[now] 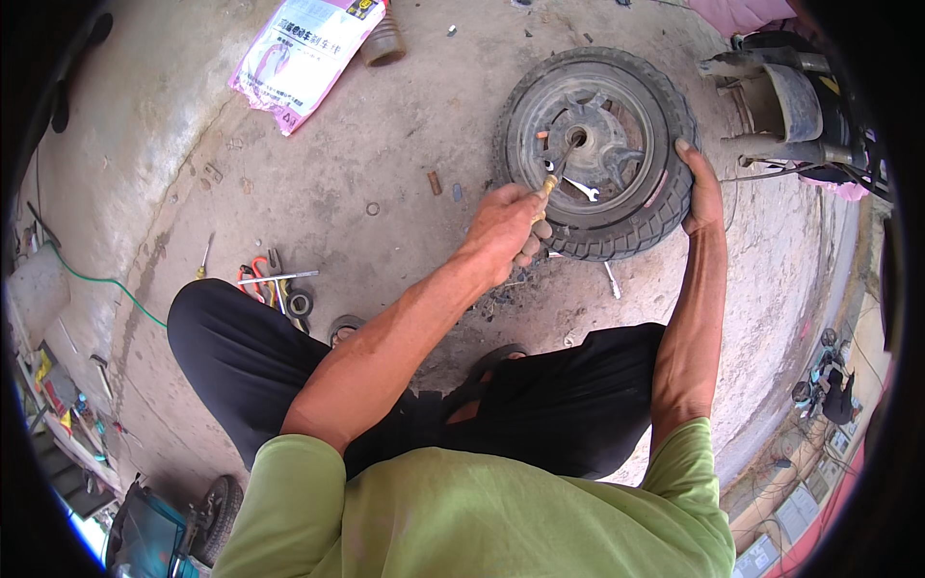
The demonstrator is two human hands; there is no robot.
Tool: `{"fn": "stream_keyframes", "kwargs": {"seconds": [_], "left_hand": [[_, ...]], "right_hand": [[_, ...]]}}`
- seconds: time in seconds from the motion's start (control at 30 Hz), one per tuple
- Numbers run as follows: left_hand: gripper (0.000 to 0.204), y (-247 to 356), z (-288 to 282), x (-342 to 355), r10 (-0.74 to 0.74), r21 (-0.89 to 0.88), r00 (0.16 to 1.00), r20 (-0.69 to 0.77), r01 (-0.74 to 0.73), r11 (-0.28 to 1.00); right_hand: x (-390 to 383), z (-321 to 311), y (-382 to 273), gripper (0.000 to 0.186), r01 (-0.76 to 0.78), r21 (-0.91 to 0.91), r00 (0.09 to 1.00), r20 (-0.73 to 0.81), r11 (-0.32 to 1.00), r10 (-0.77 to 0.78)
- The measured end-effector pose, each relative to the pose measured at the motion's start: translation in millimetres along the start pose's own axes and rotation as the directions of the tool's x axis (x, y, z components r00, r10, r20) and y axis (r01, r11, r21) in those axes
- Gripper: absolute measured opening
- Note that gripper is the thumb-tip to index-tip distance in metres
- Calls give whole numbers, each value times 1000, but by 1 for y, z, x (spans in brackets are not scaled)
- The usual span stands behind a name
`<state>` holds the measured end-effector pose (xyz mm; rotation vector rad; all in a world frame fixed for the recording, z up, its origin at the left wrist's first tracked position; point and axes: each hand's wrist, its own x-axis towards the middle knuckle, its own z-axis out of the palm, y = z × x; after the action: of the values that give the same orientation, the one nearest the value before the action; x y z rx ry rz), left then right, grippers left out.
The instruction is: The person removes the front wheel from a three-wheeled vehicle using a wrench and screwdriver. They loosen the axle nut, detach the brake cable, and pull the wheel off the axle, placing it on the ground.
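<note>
A wheel with a black treaded tire (617,246) and a grey metal hub (605,149) lies flat on the ground ahead of me. My left hand (506,231) is closed round the yellowish handle of a screwdriver (552,183), whose shaft slants into the hub's centre hole. The tip is hidden in the hole. My right hand (705,191) grips the tire's right edge, thumb on the sidewall and fingers out of sight beneath. An open-ended wrench (585,190) shows among the wheel's spokes. Another wrench-like tool (613,280) lies just below the tire.
By my left knee are orange-handled pliers (257,274), a metal rod (289,276), a black tape roll (300,304) and a screwdriver (205,256). A pink-and-white bag (303,58) lies beside a rusty cylinder (383,43). Metal vehicle parts (795,101) stand right of the wheel.
</note>
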<state>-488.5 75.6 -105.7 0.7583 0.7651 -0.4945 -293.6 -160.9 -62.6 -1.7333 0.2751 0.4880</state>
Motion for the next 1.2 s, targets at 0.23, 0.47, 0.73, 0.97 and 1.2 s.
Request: {"fn": "stream_keyframes", "kwargs": {"seconds": [0.23,0.47,0.73,0.97,1.2], "left_hand": [[23,-40,49,-5,126,-224,985,-120,-150,963],[23,-87,46,31,434,-57,878,-202,-453,890],[31,-51,-27,30,465,348,857,-222,-376,859],[31,0,-22,-16,447,747,894,-26,-280,604],[32,0,-31,-9,589,722,796,-138,-326,610]], "right_hand": [[-3,5,2,57,20,53,999,25,998,-21],[-11,13,0,57,50,33,999,-13,998,-49],[-5,-3,7,57,22,43,999,44,999,-24],[-5,-3,6,65,39,-2,998,42,999,-39],[-9,3,0,71,58,-22,997,51,998,-57]]}}
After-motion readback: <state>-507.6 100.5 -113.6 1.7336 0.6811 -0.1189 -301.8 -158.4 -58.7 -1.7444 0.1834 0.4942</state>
